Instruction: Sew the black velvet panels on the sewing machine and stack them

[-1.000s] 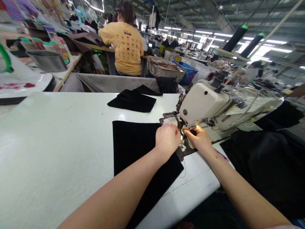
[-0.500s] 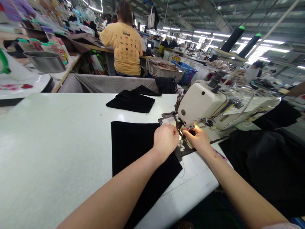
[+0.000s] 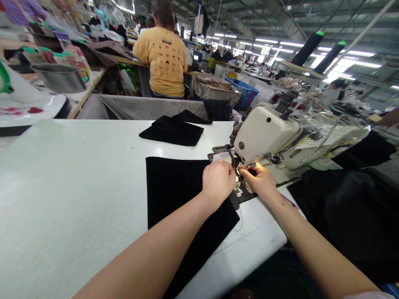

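Note:
A white sewing machine (image 3: 264, 131) stands at the right of the white table, with a small light glowing by its needle. My left hand (image 3: 219, 180) is closed just left of the needle area, over the edge of a black cloth (image 3: 174, 187); what its fingertips pinch is hidden. On the other side of the needle, my right hand (image 3: 260, 179) has its thumb and fingers pressed together close to the presser foot. Whatever lies between them is too small to make out. The black cloth lies flat under my left forearm.
Folded black pieces (image 3: 174, 131) lie at the table's far edge. More black fabric (image 3: 346, 216) is heaped at the right. A person in a yellow shirt (image 3: 165, 62) sits beyond the grey cloth trough (image 3: 149, 109). A metal bowl (image 3: 59, 79) stands at the upper left.
The camera view has shifted very slightly. Both hands keep the same places by the needle, and the black cloth shows no clear movement.

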{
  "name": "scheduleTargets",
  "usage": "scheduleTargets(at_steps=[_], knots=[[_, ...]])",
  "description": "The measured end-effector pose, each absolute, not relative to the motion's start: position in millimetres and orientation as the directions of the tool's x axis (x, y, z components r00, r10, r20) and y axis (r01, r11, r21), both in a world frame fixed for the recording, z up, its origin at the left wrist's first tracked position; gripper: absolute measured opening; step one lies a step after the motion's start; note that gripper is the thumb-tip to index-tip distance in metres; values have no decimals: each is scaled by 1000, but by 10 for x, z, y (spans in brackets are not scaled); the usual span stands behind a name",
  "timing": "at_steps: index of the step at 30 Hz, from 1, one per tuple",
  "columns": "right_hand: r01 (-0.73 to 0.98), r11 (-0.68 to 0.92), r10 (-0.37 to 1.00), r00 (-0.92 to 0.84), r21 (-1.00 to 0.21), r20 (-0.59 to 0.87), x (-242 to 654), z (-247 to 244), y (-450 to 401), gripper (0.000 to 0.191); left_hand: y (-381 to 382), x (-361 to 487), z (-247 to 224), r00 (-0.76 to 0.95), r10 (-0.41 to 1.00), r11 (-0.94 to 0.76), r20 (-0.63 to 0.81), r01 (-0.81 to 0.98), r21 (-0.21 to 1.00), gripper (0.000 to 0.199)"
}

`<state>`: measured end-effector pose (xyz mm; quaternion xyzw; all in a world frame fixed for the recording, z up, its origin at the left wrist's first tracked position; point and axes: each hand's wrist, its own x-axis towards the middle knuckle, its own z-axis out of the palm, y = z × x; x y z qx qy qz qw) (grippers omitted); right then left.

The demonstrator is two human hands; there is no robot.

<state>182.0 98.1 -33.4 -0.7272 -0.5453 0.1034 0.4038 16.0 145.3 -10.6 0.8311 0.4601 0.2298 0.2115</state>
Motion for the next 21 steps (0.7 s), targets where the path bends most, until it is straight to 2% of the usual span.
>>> scheduleTargets(at_steps=[21], knots=[[689,-8,899,322,-724,297,1767,-281,948,24,1461,165,-124,481,852,-507,209,656,559,25]])
